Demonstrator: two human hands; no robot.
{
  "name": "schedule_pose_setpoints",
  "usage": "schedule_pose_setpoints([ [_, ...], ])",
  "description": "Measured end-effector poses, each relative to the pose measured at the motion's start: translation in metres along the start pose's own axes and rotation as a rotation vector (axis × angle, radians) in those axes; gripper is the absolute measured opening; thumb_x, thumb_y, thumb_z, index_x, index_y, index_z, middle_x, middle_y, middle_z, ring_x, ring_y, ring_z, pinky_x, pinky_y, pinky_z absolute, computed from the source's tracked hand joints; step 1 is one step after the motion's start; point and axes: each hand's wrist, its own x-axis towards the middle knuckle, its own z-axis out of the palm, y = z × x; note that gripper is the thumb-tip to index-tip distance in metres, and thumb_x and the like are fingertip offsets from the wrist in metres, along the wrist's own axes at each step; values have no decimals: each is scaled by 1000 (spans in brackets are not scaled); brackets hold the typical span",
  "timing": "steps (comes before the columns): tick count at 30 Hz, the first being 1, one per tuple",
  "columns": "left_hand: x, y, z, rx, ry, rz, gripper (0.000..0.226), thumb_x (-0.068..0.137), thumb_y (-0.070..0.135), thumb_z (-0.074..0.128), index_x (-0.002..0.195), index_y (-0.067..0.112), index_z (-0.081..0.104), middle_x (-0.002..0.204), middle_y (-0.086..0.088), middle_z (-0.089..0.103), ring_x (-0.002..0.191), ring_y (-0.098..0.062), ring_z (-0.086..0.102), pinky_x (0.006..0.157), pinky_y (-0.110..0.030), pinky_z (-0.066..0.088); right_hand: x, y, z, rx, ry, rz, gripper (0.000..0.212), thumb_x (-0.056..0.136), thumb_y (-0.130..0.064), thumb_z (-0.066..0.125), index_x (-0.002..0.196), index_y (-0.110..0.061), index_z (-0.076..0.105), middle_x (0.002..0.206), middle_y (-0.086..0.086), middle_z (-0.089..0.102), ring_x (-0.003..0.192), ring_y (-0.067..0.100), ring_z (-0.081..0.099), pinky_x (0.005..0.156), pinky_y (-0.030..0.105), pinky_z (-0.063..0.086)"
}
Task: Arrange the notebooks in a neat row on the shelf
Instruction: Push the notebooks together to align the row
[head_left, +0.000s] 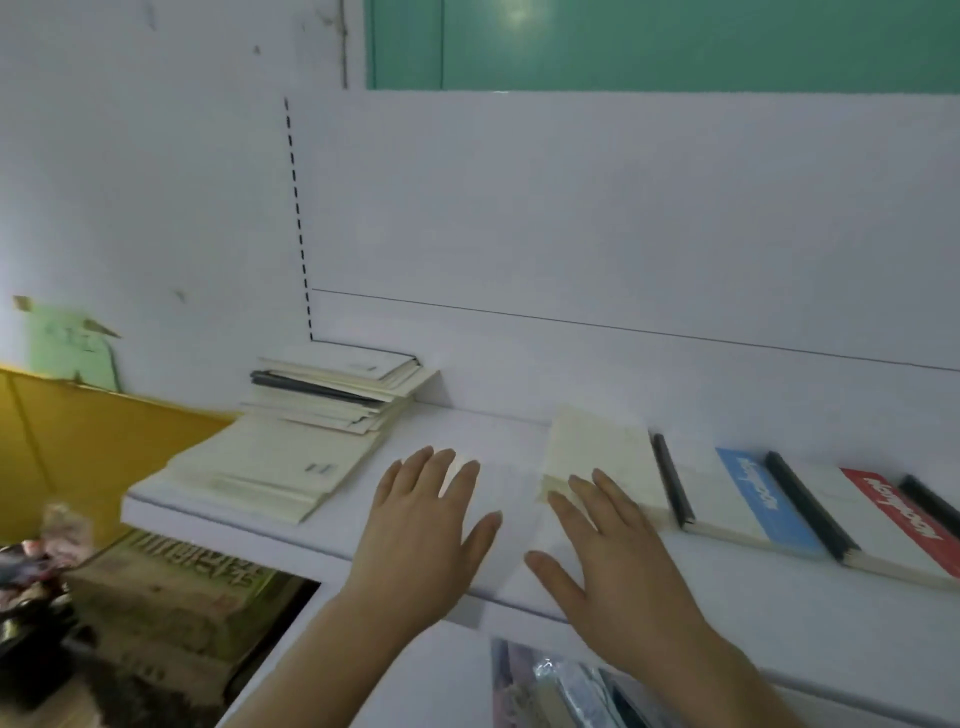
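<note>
On the white shelf (779, 597) lies a row of notebooks: a plain cream one (597, 457), one with a blue band (753, 499) and one with a red band (904, 514), each with a dark spine. A white notebook (506, 525) lies flat under both hands, left of the cream one. My left hand (421, 530) rests on it with straight, spread fingers. My right hand (608, 556) lies flat too, its fingertips touching the cream notebook's near corner. A loose stack of cream notebooks (291, 441) sits at the shelf's left end.
A white back panel rises behind the shelf. Left of the shelf stands a yellow board (78, 441), with cardboard boxes (171, 587) and clutter below. Wrapped items (561, 686) lie on a lower level beneath my right arm.
</note>
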Motion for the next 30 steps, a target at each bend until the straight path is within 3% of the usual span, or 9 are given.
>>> schedule_pose_setpoints([
  [4, -33, -75, -28, -12, -40, -70, 62, 98, 59, 28, 147, 24, 40, 152, -2, 41, 143, -24, 33, 119, -43, 26, 13, -85, 15, 55, -29, -36, 80, 84, -71, 8, 152, -29, 17, 161, -6, 3, 147, 14, -11, 117, 30, -5],
  [10, -58, -160, -44, -49, -38, -149, 58, 99, 57, 34, 148, 25, 37, 152, 5, 40, 144, -18, 29, 119, -36, 22, 48, -163, 42, 78, -13, -91, 74, 90, -69, 16, 151, -28, 23, 160, -6, 12, 147, 13, -6, 114, 26, -5],
  [16, -48, -219, -29, -48, -65, -193, 59, 99, 57, 34, 148, 24, 38, 150, 4, 41, 142, -18, 31, 117, -34, 25, 103, -196, 73, 100, -37, -105, 71, 92, -65, 20, 151, -26, 20, 160, -3, 12, 147, 16, -3, 119, 31, 2],
  [22, -11, -262, -15, 3, -166, -140, 64, 98, 60, 35, 153, 30, 23, 160, 5, 24, 149, -18, 13, 120, -35, 12, 156, -207, 100, 78, -77, -130, 73, 91, -63, 27, 150, -19, 27, 159, 5, 18, 147, 24, 7, 120, 37, 10],
  [25, 6, -279, -7, 32, -248, -92, 70, 95, 67, 33, 154, 33, 18, 162, 7, 17, 150, -18, 6, 122, -38, 5, 171, -211, 104, 55, -93, -173, 53, 94, -56, 35, 135, -23, 47, 140, -1, 45, 134, 21, 34, 113, 35, 25],
  [27, 12, -287, -2, 3, -265, -41, 67, 94, 68, 35, 150, 32, 30, 158, 9, 28, 148, -17, 15, 121, -36, 8, 175, -214, 104, 40, -34, -218, 38, 95, -52, 33, 112, -28, 58, 113, -8, 57, 109, 15, 51, 96, 31, 39],
  [30, 17, -301, 1, -55, -193, 41, 48, 95, 60, 44, 132, 32, 56, 139, 12, 52, 134, -15, 39, 112, -33, 26, 175, -218, 103, 10, 23, -231, 41, 97, -51, 26, 95, -30, 61, 92, -12, 62, 87, 11, 57, 79, 30, 44],
])
